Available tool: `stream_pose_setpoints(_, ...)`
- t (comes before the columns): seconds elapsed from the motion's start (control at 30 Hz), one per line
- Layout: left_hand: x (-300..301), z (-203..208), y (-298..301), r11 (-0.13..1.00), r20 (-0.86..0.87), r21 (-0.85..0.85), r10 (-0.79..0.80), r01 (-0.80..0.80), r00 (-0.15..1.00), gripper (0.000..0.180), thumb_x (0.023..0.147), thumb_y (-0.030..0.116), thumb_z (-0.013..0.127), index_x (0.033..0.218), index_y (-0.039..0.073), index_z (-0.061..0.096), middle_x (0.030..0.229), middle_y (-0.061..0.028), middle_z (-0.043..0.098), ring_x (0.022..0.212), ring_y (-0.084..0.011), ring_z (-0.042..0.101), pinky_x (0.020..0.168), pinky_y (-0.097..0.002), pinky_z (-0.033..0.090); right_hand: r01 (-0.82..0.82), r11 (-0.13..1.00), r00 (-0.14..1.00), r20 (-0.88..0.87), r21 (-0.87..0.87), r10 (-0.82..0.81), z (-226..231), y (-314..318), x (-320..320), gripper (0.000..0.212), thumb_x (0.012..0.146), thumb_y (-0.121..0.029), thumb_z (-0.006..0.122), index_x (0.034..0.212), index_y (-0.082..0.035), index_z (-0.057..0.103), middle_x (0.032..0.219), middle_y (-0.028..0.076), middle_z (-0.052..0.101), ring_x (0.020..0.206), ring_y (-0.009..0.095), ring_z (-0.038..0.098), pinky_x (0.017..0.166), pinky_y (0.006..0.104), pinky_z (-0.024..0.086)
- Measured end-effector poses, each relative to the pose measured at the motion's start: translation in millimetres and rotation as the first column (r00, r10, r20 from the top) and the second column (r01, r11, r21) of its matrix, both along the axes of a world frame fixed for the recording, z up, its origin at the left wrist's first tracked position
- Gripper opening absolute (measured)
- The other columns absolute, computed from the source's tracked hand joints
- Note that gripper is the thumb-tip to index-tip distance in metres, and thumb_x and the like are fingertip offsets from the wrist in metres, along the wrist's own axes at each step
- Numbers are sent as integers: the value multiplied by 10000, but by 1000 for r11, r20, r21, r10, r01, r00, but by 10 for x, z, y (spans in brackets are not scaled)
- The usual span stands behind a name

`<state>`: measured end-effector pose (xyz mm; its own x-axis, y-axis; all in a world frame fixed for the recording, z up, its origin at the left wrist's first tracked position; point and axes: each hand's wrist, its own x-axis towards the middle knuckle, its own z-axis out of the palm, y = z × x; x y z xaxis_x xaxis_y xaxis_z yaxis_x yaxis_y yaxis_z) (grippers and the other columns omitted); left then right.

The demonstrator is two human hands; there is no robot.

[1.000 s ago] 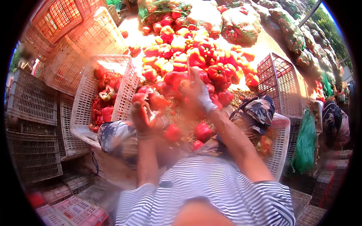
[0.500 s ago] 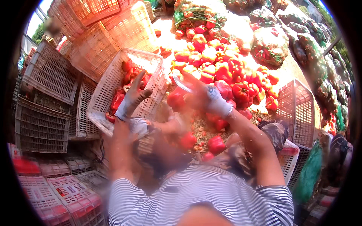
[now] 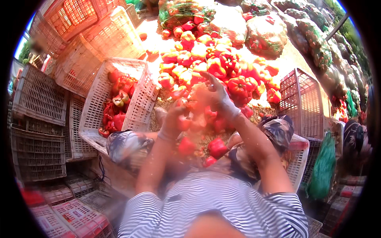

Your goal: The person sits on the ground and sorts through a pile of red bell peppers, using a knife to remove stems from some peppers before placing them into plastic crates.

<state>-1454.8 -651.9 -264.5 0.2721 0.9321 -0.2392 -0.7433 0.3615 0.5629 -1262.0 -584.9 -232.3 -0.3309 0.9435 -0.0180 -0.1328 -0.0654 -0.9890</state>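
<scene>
My right hand (image 3: 220, 99), in a pale glove, is closed on a knife (image 3: 207, 71) whose thin blade points away from me. Close by on its left, my gloved left hand (image 3: 171, 122) curls round a red bell pepper (image 3: 184, 123); motion smears its fingers. Beyond both hands spreads a heap of red bell peppers (image 3: 238, 88) in strong sunlight. A pale plastic crate (image 3: 89, 115) at the left holds red peppers (image 3: 119, 101), some of them cut. Loose peppers (image 3: 217, 148) lie on the ground between my legs.
Stacked crates (image 3: 37, 95) line the left side, with orange ones (image 3: 115, 35) farther back. At the right stand a reddish crate (image 3: 301, 93) and a green mesh bag (image 3: 321, 170). Filled net sacks (image 3: 266, 35) sit beyond the heap.
My left hand has come from over the crate, where its fingers were spread, to beside my right hand. It now closes on a pepper. The knife blade has swung to point away from me.
</scene>
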Motion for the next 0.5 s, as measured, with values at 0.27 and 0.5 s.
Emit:
stream_pose_setpoints(0.27, -1461, 187, 475, 873, 25, -13, 488, -488, 873, 417, 883, 302, 664, 1202, 40, 611, 1179, -127, 669, 1101, -269, 640, 929, -440, 548, -187, 858, 843, -526, -479, -110, 224, -85, 712, 362, 969, -449, 601, 1190, -162, 602, 887, -4, 693, 559, 84, 604, 358, 233, 394)
stream_pose_setpoints(0.5, -870, -12, 358, 912, -148, 191, 393, -364, 907, 580, 952, 340, 630, 1437, 82, 446, 1347, -159, 558, 1189, -309, 579, 851, -342, 557, 26, 952, 796, -570, -305, -205, 362, -160, 868, 323, 1012, -325, 574, 1223, -81, 579, 1055, 44, 677, 858, 141, 677, 686, 241, 551)
